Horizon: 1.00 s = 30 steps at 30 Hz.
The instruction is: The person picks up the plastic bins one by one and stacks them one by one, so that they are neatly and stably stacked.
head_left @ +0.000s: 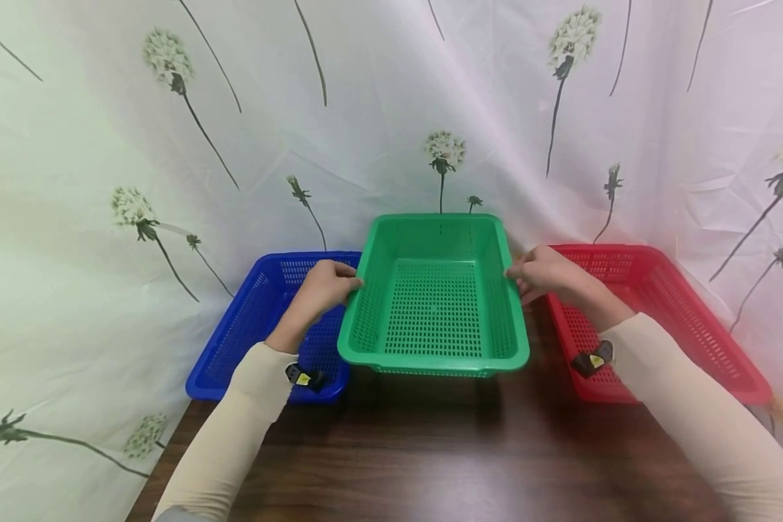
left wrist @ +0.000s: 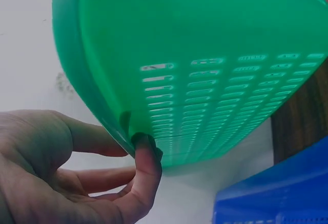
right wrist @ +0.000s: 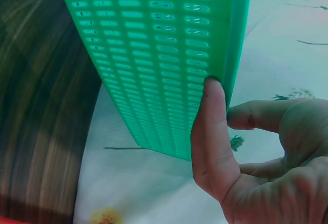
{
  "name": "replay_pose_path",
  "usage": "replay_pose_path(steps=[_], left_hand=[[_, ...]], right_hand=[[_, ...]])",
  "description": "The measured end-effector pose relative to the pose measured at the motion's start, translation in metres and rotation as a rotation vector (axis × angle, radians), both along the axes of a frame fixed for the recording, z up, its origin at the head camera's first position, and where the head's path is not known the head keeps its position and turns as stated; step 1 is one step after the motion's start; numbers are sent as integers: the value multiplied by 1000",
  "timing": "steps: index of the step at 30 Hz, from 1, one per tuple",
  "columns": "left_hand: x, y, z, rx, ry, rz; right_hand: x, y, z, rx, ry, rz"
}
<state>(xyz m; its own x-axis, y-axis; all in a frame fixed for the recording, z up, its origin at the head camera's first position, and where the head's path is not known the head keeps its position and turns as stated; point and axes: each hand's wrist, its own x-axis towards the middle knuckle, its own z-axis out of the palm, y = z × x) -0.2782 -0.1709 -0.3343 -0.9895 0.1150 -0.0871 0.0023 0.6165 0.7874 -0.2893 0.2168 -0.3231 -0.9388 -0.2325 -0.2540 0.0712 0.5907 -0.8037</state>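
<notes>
A green plastic basket with a perforated base is held up above the dark table, its inside facing the head camera. My left hand pinches its left rim, with the thumb on the rim and fingers curled beneath, as the left wrist view shows. At the opposite side my right hand pinches the right rim. In the right wrist view the fingers press the basket's slotted outer wall while the thumb is at the rim. Nothing lies inside the green basket.
On the left of the table stands a blue basket, partly behind my left arm. A red basket stands on the right, partly covered by my right arm. Behind them hangs a white cloth printed with dandelions. Brown wooden tabletop shows in front.
</notes>
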Motion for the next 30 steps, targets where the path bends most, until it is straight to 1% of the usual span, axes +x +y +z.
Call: replay_pose_path(steps=[3,6,10,12,16,21,25,27,30], left_hand=[[1,-6,5,13,12,4],[2,-12,10,21,22,22],[5,-22,17,16,32,46],[8,-27,21,14,33,47],[13,-39,27,6,24,47],[17,-55,34,-2,8,64],[19,-67,39,12,2,75],[20,-73,40,11,4,77],[23,-83,39,7,17,71]], right_hand=[[0,-4,6,-26,-1,17],[-1,-8,11,-45,5,27],[-3,-15,17,-72,-2,36],[-3,-20,20,-85,-6,40],[-3,-31,25,-120,-4,39],[-3,-47,31,-147,3,50],[-5,-59,35,-146,1,49],[-7,-66,37,-138,-9,47],[-10,-76,39,-154,-36,47]])
